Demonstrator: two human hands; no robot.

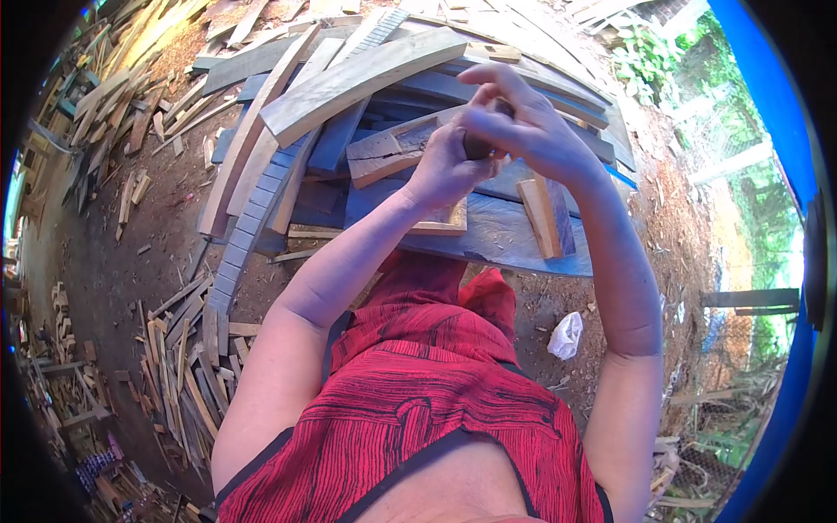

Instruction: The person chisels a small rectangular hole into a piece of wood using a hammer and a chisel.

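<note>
Both hands meet over a low stack of boards, around a dark rounded object (477, 145) whose kind I cannot make out. My left hand (442, 166) is closed around its lower part. From the right, my right hand (542, 131) bends over its top, with the fingers curled and the index finger raised. Just left of the hands lies a cracked wood block (380, 157). Beyond it, a thick pale beam (366, 80) slants across the stack. Two short wood pieces (547, 218) lean together below my right hand.
A wide bluish plank (510, 247) forms the near edge of the stack. Long boards (261, 131) and a strip with crosswise lines (248, 228) jut out left. Scrap wood (179, 375) litters the ground. A white plastic bag (566, 336) lies at right.
</note>
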